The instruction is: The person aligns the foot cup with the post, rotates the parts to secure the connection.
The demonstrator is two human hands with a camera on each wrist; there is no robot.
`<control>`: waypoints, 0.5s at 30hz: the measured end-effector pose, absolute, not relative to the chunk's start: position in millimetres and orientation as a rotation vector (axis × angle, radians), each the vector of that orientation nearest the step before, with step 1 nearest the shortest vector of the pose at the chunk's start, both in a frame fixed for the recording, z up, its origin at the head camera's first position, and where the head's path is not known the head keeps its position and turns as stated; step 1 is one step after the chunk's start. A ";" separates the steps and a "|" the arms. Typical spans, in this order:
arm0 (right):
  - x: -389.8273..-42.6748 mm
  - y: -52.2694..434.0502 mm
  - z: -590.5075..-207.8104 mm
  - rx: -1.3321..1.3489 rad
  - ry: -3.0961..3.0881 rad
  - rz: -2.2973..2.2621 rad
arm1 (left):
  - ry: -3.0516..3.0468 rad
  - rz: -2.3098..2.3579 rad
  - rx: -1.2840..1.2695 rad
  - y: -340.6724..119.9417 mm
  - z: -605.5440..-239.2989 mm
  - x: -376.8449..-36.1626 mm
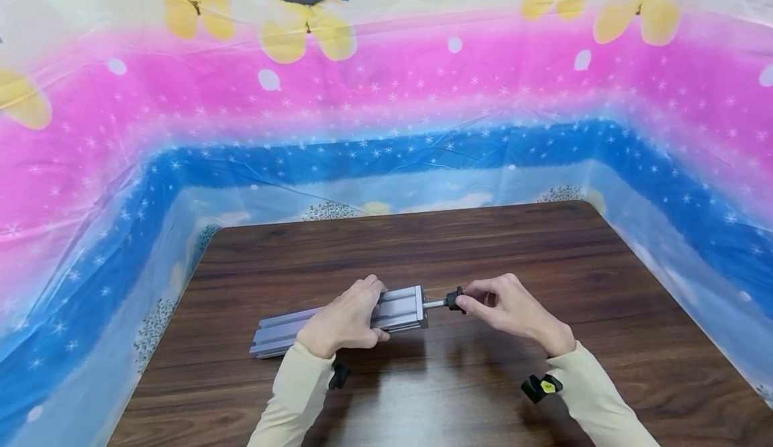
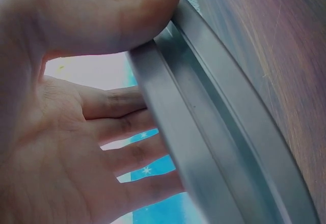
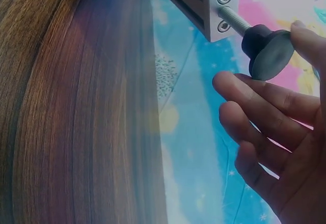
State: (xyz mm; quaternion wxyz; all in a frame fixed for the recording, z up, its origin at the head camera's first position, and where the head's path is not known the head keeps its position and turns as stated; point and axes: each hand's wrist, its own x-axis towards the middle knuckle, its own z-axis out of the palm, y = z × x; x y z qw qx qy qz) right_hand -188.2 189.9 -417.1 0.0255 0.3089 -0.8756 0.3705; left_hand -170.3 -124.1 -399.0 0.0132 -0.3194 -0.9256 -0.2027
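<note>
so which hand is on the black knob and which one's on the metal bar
The right hand pinches the black knob on the screw at the bar's end. The left hand grips the metal bar around its middle.

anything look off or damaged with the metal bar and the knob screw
Nothing stands out. The aluminium bar lies undamaged on the table, gripped by the left hand; the right hand pinches the black knob, its screw straight.
</note>
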 end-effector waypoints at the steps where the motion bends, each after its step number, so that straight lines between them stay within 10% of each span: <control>1: -188.3 189.6 -417.2 0.952 -2.711 1.141 | -2.879 -0.631 -1.001 -123.9 -399.2 -170.3; 15: -187.7 192.3 -417.4 0.934 -2.698 1.063 | -2.859 -0.617 -1.009 -126.1 -398.8 -169.6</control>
